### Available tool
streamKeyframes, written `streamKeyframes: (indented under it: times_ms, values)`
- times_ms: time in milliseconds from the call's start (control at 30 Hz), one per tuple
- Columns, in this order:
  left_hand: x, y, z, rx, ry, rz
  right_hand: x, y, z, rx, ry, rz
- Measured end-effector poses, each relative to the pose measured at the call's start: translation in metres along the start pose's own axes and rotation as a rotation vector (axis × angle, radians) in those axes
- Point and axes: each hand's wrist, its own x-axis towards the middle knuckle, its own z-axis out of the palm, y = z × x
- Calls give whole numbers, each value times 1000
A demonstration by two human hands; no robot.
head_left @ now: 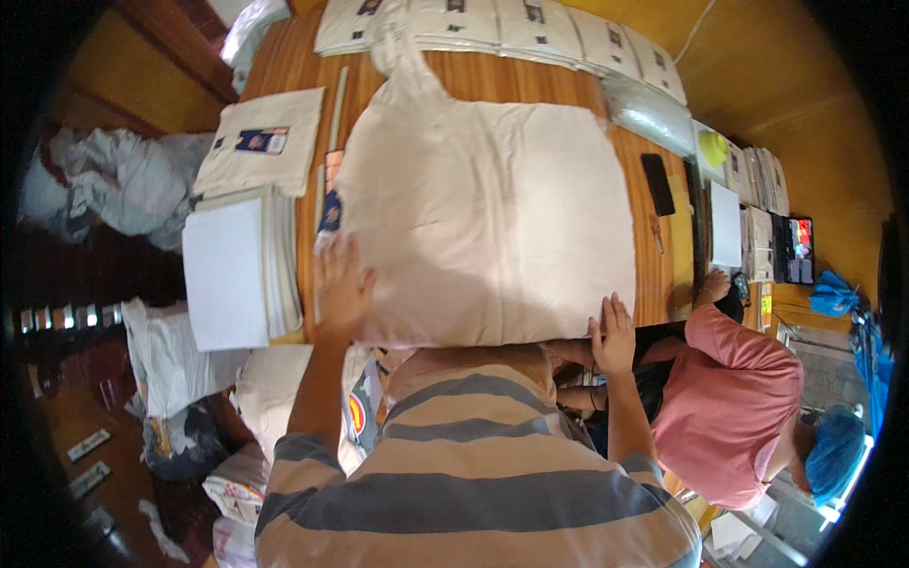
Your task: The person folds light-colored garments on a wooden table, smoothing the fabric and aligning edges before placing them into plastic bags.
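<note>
1. Cream cloth (502, 208) lies spread before you on the wooden table (549, 80), its near edge by your body and a narrow bunched end reaching out at eleven o'clock. Take its middle as the clock's centre.
2. Your left hand (343, 284) is at eight o'clock, palm down and opened flat along the cloth's side edge.
3. Your right hand (614, 333) is between four and five, fingers straight and spread on the near corner, gripping nothing that shows.
4. A blue and orange tag (329, 210) sits at nine, just beyond your left fingertips.
5. Further out at nine stands a stack of white sheets (227, 270); near ten, a folded cloth (260, 123) with a label.
6. Wrapped packs (540, 30) line the far edge from eleven past one.
7. Clear plastic bags (649, 114) lie at two, a black phone (656, 185) near three.
8. At four, a co-worker in a pink shirt (729, 398) leans at the table.
</note>
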Motion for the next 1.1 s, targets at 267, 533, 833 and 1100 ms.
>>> streamKeyframes:
  times_ms: [267,533,833,1100]
  values:
    - [92,48,-24,-117,104,76,156,3,-24,241,133,-65]
    - [180,13,6,59,20,42,420,35,91,69,414,-216]
    - [262,89,12,-79,-22,140,420,32,75,194,250,-123]
    - [344,109,35,71,-15,148,429,74,65,360,259,-197]
